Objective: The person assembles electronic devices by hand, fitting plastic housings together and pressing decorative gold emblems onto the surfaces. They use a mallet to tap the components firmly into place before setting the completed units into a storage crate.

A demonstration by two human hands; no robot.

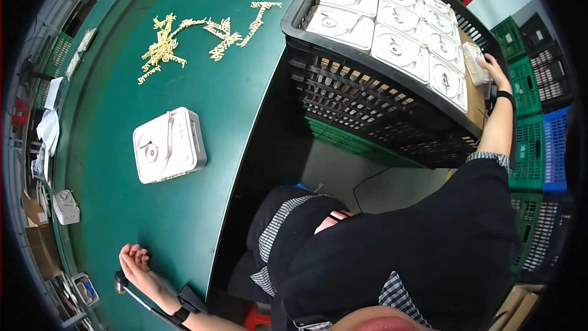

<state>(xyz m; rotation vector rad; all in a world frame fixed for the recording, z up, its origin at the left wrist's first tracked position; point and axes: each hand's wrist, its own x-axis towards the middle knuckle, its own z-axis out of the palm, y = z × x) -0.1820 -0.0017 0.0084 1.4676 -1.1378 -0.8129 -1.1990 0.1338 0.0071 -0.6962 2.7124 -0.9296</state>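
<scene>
On the green work table lies a white box-shaped device (165, 145) with a round dial and an arm on top, like a small record player. My right hand (495, 72) reaches into a black crate (373, 79) at the right and grips a similar white device (474, 64), which stands on edge against brown cardboard. Its fingers are partly hidden behind that device. My left hand (139, 268) rests at the near part of the table, its fingers loosely curled and holding nothing. Beside it is a thin rod with a black knob (120, 281).
Rows of white devices (398, 43) fill the crate's top layer. Loose yellow twisted pieces (162, 46) lie in clusters at the table's far part. Along the left edge stand another white device (66, 206) and a small tray (84, 288). Green crates (523, 98) are stacked at the right.
</scene>
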